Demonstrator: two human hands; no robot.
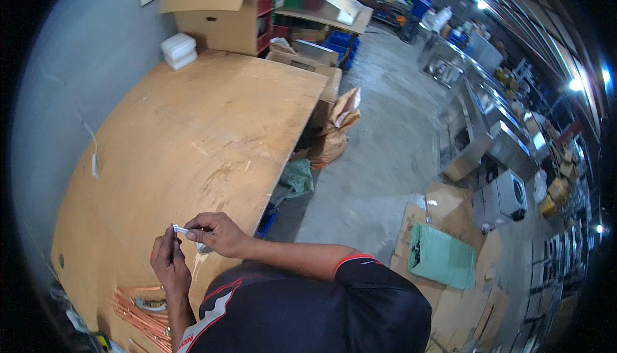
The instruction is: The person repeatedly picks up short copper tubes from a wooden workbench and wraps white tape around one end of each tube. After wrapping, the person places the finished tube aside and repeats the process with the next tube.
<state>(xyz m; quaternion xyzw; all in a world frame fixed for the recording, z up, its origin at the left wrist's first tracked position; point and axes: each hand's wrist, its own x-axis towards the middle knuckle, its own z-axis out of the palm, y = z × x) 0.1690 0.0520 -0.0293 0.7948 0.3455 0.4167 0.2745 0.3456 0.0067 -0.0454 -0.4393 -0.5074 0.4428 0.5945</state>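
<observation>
Clock positions are read from the two hands, with 12 o'clock straight ahead. The slim white piece is located over the near right part of the counter, between the left hand and the right hand. Both grips are engaged: the left grip pinches its tip, and the right grip clasps its other end between thumb and fingers. The piece is short, narrow and plain white, tilted slightly; finer detail is too small to read. A pale rounded item shows just below the right hand; whether it is joined to the piece cannot be determined. The counter is a broad tan wooden panel, scuffed and stained along its right half. At 7 o'clock, a bundle of copper tubes lies on it beside the left forearm. At 2 o'clock, beyond the counter edge, are a green plastic bag and a brown sack. At 10 o'clock, a white cable hangs by the grey wall. At 12 o'clock, white foam blocks and a large cardboard box occupy the far end. At 3 o'clock, a green wrapped package rests on flattened cardboard on the floor. Farther off, at 2 o'clock, stand stainless steel units.
</observation>
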